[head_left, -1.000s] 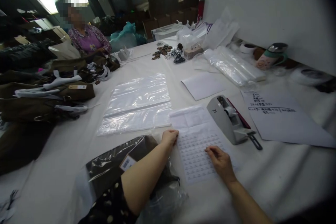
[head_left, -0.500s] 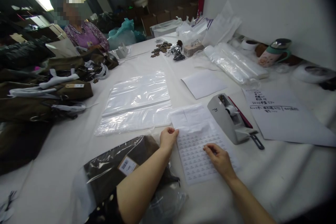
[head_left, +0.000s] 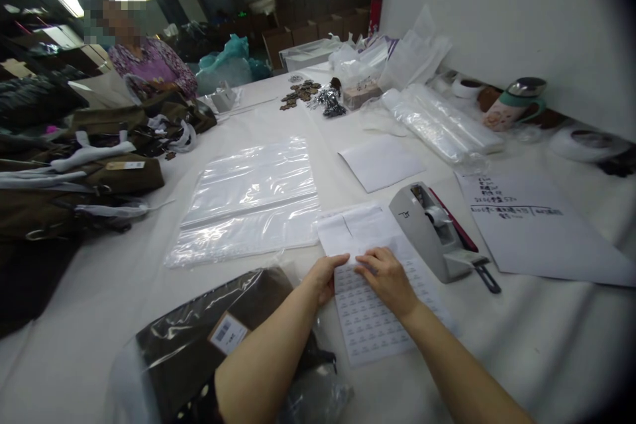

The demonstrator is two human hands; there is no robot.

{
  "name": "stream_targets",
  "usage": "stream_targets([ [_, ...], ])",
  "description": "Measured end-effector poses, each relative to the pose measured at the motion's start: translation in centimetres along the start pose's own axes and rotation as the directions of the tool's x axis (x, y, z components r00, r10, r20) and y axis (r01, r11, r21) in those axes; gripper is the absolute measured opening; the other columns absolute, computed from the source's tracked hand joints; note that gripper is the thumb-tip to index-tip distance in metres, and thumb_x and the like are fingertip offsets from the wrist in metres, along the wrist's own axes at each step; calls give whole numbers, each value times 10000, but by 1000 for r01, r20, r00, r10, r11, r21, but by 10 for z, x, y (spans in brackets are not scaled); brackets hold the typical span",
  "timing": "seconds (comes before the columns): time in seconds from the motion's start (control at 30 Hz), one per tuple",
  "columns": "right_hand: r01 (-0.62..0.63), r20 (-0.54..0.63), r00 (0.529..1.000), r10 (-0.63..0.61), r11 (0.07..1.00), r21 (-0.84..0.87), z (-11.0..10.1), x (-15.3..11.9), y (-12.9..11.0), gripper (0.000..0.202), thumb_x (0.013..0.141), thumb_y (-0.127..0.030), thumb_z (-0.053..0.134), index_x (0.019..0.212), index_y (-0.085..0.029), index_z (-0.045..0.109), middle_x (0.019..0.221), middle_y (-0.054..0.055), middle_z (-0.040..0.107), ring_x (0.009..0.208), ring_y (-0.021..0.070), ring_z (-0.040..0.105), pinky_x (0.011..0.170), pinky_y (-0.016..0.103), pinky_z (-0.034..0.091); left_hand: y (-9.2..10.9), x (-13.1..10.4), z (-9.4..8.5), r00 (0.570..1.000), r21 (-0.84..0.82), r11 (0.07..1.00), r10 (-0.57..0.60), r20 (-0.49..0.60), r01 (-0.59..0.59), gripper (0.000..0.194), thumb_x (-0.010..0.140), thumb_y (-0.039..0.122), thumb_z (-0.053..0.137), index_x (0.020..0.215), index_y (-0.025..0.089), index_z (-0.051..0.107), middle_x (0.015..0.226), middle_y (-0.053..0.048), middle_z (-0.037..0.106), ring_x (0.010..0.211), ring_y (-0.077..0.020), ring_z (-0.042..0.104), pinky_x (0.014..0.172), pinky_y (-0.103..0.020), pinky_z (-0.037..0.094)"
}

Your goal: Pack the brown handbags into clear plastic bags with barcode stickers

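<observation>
A sheet of small printed labels lies on the white table, its upper part blank. My left hand pinches the sheet's left edge, thumb on top and the other fingers partly hidden. Over the upper rows of labels is my right hand, its thumb and forefinger brought together; whatever is between them is too small to make out. A dark bag in clear plastic with a barcode tag lies under and beside my left forearm.
A grey tape dispenser stands right of the labels. Clear plastic bags lie flat ahead. Brown bags are piled left, near a person. A handwritten sheet and a mug are at right.
My right hand has moved left and up across the label sheet, close to my left hand. My left hand has shifted slightly down, its thumb now stretched over the sheet's edge.
</observation>
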State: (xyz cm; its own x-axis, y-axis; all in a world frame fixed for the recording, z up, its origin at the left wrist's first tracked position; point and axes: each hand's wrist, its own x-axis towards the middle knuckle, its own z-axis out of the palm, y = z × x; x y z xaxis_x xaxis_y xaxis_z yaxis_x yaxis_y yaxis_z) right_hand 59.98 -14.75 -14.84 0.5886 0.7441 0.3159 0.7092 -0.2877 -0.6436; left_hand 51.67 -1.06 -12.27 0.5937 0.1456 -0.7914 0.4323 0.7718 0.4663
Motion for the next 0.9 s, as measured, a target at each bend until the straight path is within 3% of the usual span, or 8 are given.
stream_targets([
  [0.2, 180, 28, 984, -178, 982, -60, -1, -4, 2, 136, 872, -201, 530, 941, -192, 647, 853, 69, 606, 838, 208, 535, 751, 338, 478, -4, 3, 3, 998, 4, 1000, 29, -51, -29, 148, 741, 153, 578, 866, 95, 633, 638, -46, 643, 517, -154, 587, 568, -276, 500],
  [0.4, 208, -61, 976, -209, 978, -20, -1, -10, 0, 93, 866, -194, 541, 875, -194, 634, 799, 53, 592, 790, 188, 525, 742, 334, 467, -6, 6, 1, 987, -6, 1000, -21, -157, 20, 149, 804, 203, 514, 858, 89, 592, 582, -38, 599, 480, -153, 559, 520, -272, 489],
  [0.6, 227, -78, 971, -227, 974, -12, -4, -15, -12, 112, 855, -199, 548, 773, -215, 623, 770, 45, 597, 788, 193, 534, 750, 351, 455, -3, 4, 0, 991, -12, 999, -51, -120, 50, 286, 868, 331, 443, 870, 80, 580, 631, -89, 618, 555, -208, 608, 584, -340, 521],
  [0.67, 165, -109, 981, -158, 985, 53, -8, -14, -22, 85, 846, -223, 564, 775, -216, 610, 796, 46, 596, 828, 203, 539, 794, 369, 444, -1, -1, 2, 995, 1, 1000, 14, -103, -14, 340, 872, 382, 442, 910, 77, 587, 747, -134, 654, 689, -253, 644, 654, -377, 529],
  [0.73, -11, -123, 992, 36, 980, 197, -14, -14, -33, 100, 832, -290, 584, 767, -214, 591, 821, 46, 591, 847, 212, 544, 808, 372, 443, 3, -17, 3, 986, 1, 992, 123, -115, -123, 322, 829, 376, 535, 981, 98, 592, 930, -154, 665, 909, -291, 627, 792, -400, 510],
  [0.8, -241, -32, 961, 276, 883, 402, -21, -11, -44, 169, 811, -378, 597, 787, -212, 576, 807, 42, 593, 802, 213, 560, 751, 354, 467, 5, -50, 1, 926, 78, 942, 335, -176, -327, 418, 708, 282, 691, 1081, 131, 579, 1145, -141, 610, 1155, -310, 498, 973, -399, 410],
  [0.83, -339, 50, 931, 362, 803, 490, -24, -9, -48, 205, 794, -415, 606, 810, -213, 575, 796, 38, 599, 772, 210, 567, 714, 340, 478, 5, -71, -2, 848, 195, 864, 496, -184, -464, 510, 662, 230, 726, 1138, 146, 562, 1235, -132, 560, 1235, -311, 417, 1041, -399, 339],
  [0.9, -464, 196, 877, 439, 669, 580, -28, 0, -59, 273, 748, -457, 641, 863, -216, 583, 785, 38, 614, 734, 204, 575, 655, 312, 485, -3, -121, -13, 605, 515, 530, 795, -28, -673, 574, 668, 185, 708, 1214, 163, 530, 1334, -120, 482, 1284, -302, 350, 1100, -408, 246],
])
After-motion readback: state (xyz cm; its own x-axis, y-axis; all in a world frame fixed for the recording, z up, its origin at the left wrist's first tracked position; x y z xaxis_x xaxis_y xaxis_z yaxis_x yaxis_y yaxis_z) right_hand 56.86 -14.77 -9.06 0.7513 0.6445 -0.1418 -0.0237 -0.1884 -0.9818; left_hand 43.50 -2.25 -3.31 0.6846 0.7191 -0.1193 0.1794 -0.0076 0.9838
